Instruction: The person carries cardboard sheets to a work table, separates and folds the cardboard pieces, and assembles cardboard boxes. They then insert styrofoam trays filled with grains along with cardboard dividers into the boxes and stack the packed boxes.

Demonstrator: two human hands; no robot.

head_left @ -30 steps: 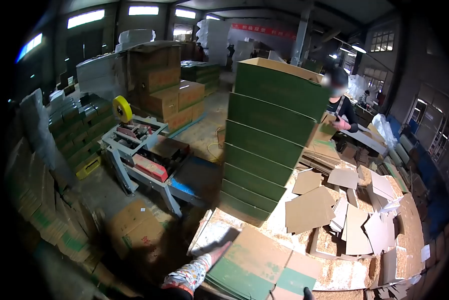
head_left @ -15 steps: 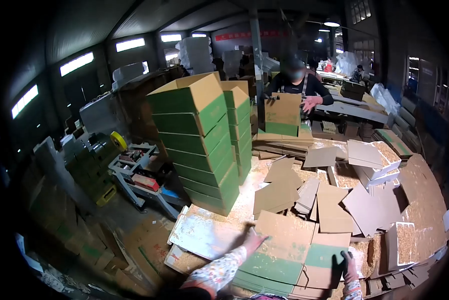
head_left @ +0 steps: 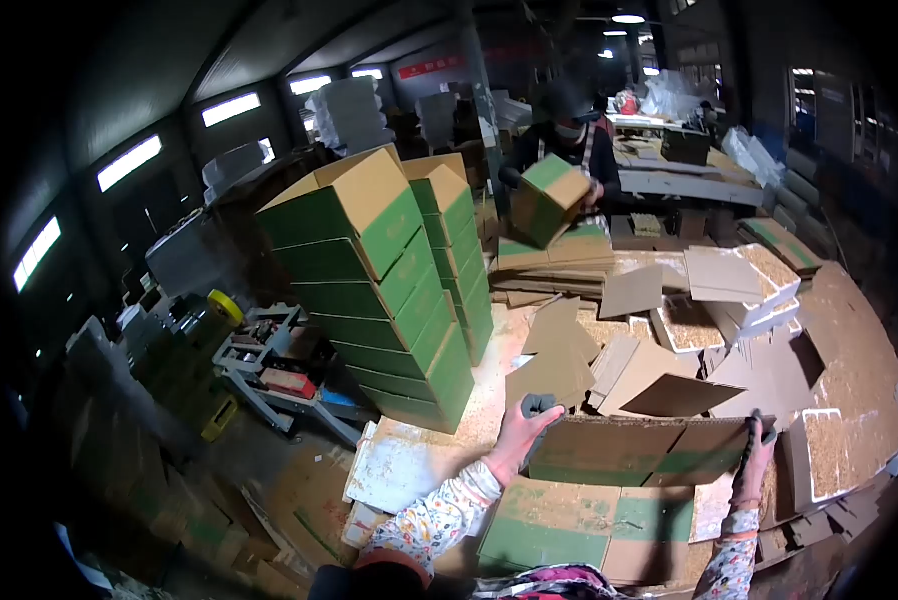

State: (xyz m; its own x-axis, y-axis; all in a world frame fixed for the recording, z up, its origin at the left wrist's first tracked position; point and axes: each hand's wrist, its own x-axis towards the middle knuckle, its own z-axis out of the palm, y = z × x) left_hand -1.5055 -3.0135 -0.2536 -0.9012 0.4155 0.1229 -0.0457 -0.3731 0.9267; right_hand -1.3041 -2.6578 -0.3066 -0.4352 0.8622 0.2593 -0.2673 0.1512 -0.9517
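A flat, folded cardboard box [head_left: 634, 448], brown with a green band, is raised on edge between my two hands. My left hand [head_left: 521, 436] is closed on its upper left corner, the dark-tipped fingers over the edge. At the opposite end, my right hand [head_left: 756, 462] grips the upper right corner. Below lies a stack of similar flat cardboard boxes [head_left: 554, 515], brown and green. Behind the held box are loose brown cardboard sheets [head_left: 561, 350], some overlapping, one tilted up.
Tall stacks of open green-and-brown boxes [head_left: 389, 300] stand left on the table. White trays [head_left: 824, 455] of brown shavings sit at the right. Across the table a co-worker [head_left: 569, 140] holds a tilted box [head_left: 547, 200]. A metal-framed machine [head_left: 289, 370] stands at the left.
Both hands, earlier resting on the stack, now hold a flat box lifted off it. The co-worker's box has turned from upright to tilted. My view has shifted slightly.
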